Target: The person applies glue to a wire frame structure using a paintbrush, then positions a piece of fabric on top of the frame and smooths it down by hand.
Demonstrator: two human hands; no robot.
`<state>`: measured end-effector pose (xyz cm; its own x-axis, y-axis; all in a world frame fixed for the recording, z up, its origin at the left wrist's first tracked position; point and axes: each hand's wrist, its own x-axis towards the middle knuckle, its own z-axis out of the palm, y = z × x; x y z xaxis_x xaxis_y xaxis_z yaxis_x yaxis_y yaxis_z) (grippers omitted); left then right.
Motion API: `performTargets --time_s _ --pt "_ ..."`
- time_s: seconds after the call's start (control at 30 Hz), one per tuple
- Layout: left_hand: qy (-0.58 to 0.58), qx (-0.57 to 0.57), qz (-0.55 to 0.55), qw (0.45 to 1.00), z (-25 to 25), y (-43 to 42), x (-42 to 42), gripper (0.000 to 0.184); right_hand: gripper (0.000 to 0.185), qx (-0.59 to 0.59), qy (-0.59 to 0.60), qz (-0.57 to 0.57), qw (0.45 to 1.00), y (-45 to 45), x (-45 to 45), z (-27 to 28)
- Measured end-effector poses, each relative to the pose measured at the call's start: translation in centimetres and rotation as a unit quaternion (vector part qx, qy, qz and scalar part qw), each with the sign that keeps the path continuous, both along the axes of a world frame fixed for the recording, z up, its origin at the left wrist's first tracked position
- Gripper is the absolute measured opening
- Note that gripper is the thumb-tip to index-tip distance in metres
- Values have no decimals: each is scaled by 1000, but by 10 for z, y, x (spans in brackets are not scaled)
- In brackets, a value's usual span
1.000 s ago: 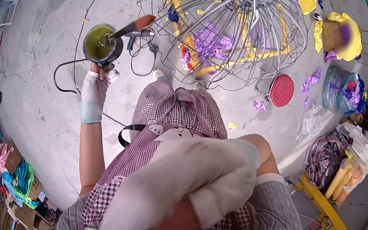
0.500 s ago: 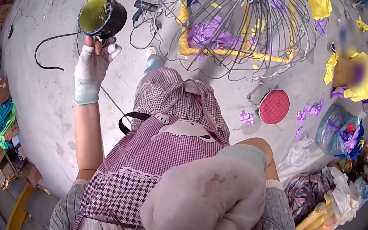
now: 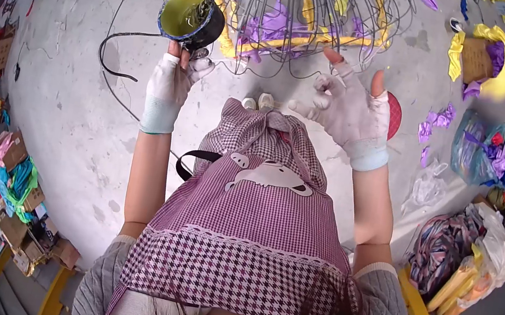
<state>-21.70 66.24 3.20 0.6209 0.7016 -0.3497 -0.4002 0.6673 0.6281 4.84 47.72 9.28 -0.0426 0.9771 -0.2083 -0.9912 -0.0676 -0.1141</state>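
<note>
My left hand (image 3: 169,87) reaches forward, its wrist nearly straight, the fingers bent in a grip; two bare fingertips poke out of a white glove with a pale blue cuff, and the other fingertips look darkly stained. My right hand (image 3: 351,107), gloved alike, is open and holds nothing, two bare fingertips raised and apart, the gloved fingers bent inward. Both forearms are bare and roughly parallel, well apart, with grey knit sleeves (image 3: 385,300) near the elbows.
</note>
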Motion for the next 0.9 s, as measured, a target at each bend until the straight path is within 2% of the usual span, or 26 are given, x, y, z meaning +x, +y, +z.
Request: performTargets --time_s 0.07,0.17,0.23,0.3,0.4,0.5,0.57,0.7,0.83,0.9 --pt "17 17 -24 999 8 -4 25 22 79 78 34 -46 995 -10 11 -5" --pt "98 54 -54 992 24 -34 54 20 85 103 -7 -80 991 -22 22 -1" --pt "111 58 -51 991 26 -55 70 11 86 104 -1 -82 991 -31 31 0" --pt "91 52 -39 994 26 -73 95 11 87 109 2 -82 991 -36 48 1" --pt "61 49 -19 997 17 -107 138 26 88 121 -2 -50 991 -45 78 -11" --pt "33 75 1 997 39 -146 186 24 89 159 -19 -10 987 -50 107 -24" --pt "50 43 23 998 51 -163 212 32 88 172 -6 21 985 -51 120 -23" --pt "16 19 40 999 58 -194 244 32 87 202 4 83 976 -64 149 -19" --pt "65 20 38 997 51 -215 270 33 83 166 115 80 976 -72 168 -16" --pt "90 32 40 995 52 -217 277 33 80 164 86 79 979 -78 184 -19"
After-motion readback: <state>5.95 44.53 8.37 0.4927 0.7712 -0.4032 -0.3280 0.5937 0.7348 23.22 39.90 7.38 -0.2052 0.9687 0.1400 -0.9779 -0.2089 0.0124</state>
